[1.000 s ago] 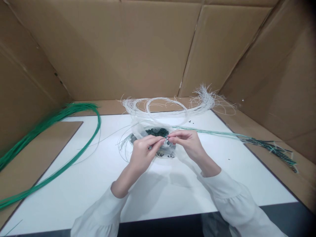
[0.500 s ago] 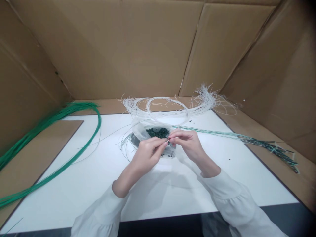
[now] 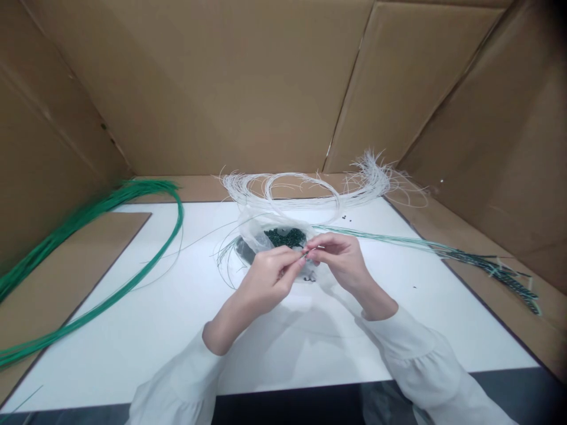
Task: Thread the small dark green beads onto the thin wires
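Note:
Over the bag, my left hand [image 3: 270, 276] and my right hand [image 3: 339, 258] meet with their fingertips almost touching, both closed in a pinch. A thin pale wire [image 3: 319, 247] runs between the fingertips; its exact ends are too fine to make out. Just beneath, a clear plastic bag [image 3: 251, 231] lies open with many small dark green beads [image 3: 286, 237] in it. My fingers cover part of the bag's near side. A few loose dark beads [image 3: 309, 279] lie at its front edge.
A coil of white wires [image 3: 305, 203] lies behind the bag. On the left is a large loop of green wires [image 3: 166, 236]. To the right stretches a bundle of thin green wires [image 3: 390, 238] with dark, threaded-looking ends [image 3: 509, 280]. Cardboard walls [image 3: 212, 88] enclose the white tabletop [image 3: 177, 330].
Both hands stay pinched together over the bag, with only small finger shifts around the wire. The whole view has moved slightly.

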`<state>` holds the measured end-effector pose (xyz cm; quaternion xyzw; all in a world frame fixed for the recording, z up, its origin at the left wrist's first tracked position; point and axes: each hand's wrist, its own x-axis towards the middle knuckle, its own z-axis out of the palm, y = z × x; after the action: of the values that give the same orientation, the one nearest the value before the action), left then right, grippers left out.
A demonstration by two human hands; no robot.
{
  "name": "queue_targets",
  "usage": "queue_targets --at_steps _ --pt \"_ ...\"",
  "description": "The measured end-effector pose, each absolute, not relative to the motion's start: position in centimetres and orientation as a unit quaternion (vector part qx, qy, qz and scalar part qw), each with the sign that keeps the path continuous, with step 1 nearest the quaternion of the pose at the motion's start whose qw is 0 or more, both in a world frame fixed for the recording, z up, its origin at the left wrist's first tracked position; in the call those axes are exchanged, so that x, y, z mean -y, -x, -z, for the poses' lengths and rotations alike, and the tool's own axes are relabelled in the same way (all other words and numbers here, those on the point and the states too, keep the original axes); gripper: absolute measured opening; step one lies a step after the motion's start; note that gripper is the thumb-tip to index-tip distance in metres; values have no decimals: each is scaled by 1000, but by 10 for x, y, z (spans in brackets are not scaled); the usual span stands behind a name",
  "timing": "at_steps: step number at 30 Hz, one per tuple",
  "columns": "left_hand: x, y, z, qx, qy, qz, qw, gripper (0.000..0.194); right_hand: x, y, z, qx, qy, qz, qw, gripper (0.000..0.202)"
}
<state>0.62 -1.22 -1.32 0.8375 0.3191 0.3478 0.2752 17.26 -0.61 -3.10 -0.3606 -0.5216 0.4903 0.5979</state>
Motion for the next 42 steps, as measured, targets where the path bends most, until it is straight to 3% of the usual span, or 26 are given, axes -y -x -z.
queue_targets --at_steps 18,30,42 --pt "8 -6 19 -349 -854 -318 216 27 7 -179 30 630 418 -361 546 19" --pt "7 -5 21 -351 -863 -307 194 27 6 -179 31 624 423 -358 551 16" --pt "7 -6 21 -360 -870 -292 170 25 8 -180 28 689 438 -293 498 12"
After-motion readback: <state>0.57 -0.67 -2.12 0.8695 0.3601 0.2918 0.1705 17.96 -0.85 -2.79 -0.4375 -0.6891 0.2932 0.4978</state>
